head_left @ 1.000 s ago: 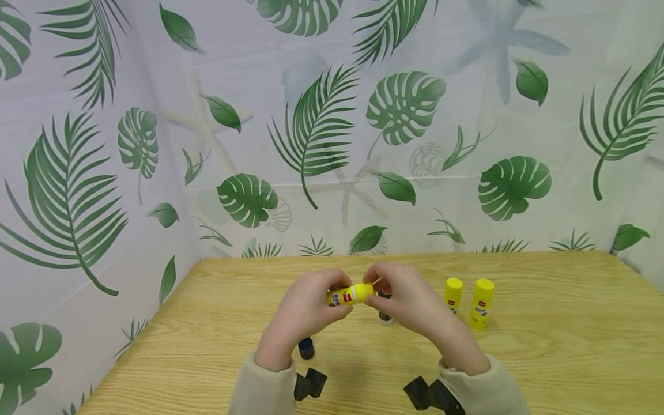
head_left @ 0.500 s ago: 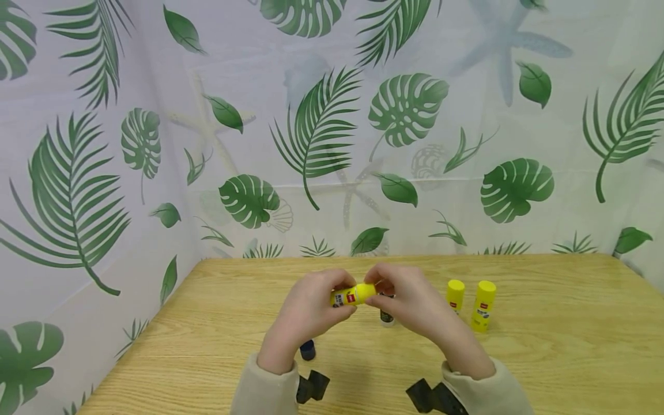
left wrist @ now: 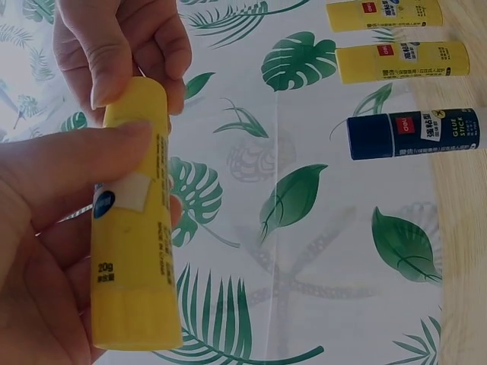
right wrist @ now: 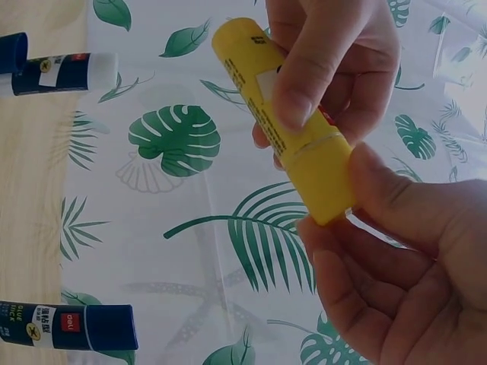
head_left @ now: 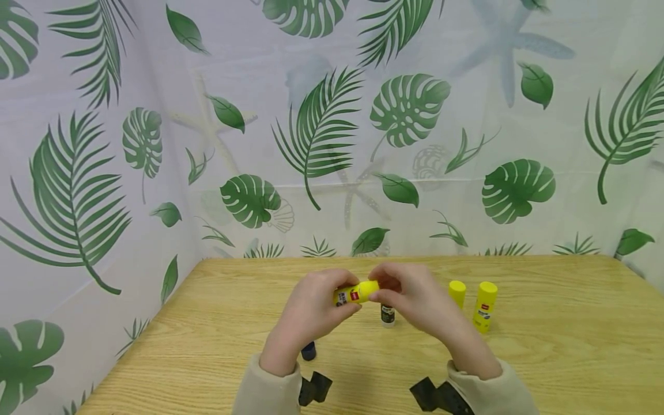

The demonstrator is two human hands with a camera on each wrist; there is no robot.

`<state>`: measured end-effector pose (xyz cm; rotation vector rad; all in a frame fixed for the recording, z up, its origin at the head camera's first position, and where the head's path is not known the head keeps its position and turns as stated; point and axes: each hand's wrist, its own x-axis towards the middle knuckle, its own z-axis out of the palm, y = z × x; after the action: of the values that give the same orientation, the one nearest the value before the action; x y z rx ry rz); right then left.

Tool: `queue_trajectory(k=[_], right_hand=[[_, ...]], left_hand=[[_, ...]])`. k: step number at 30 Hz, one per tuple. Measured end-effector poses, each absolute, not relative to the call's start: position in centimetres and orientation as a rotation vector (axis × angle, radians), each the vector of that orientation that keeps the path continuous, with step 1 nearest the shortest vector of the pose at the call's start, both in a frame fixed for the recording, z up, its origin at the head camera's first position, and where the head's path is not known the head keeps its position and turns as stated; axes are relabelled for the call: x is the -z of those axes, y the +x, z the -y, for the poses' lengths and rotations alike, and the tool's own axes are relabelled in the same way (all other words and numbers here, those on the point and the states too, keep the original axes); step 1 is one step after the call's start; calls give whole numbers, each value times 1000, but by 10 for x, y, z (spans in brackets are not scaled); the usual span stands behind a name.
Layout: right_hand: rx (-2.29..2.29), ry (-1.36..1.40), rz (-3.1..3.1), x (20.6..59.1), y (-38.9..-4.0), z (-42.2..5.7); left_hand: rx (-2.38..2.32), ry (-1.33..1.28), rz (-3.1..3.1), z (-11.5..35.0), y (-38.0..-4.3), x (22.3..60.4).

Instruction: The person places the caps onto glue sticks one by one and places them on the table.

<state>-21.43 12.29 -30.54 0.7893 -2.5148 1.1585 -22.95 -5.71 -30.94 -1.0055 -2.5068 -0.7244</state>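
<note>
A yellow glue stick [head_left: 350,294] is held above the table, tilted slightly up to the right in the head view. My left hand [head_left: 317,300] grips its body, thumb on one side and fingers curled round the other, plain in the left wrist view. At the stick's right end, my right hand [head_left: 415,297] pinches the yellow cap [right wrist: 323,182] between thumb and fingertip. The cap sits against the body. Behind the hands stands a dark blue glue stick [left wrist: 415,133] with its blue cap on.
Two more yellow glue sticks [head_left: 485,307] [left wrist: 403,61] stand at the right, one partly behind my right wrist. To the left are a dark blue cap [head_left: 308,350] and an uncapped blue glue stick [right wrist: 65,74] with a white top. A leaf-patterned cloth [head_left: 332,144] hangs behind the wooden table [head_left: 570,328].
The white band between cap and body, visible a second ago, no longer shows. My right hand has shifted slightly right, towards the cap's end. The left hand keeps its hold.
</note>
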Motion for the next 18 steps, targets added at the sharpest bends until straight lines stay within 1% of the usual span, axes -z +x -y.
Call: queue_trajectory(k=[18], right_hand=[[-1158, 750, 2536, 301, -212, -126]], left_hand=[[766, -1004, 2480, 55, -228, 309]])
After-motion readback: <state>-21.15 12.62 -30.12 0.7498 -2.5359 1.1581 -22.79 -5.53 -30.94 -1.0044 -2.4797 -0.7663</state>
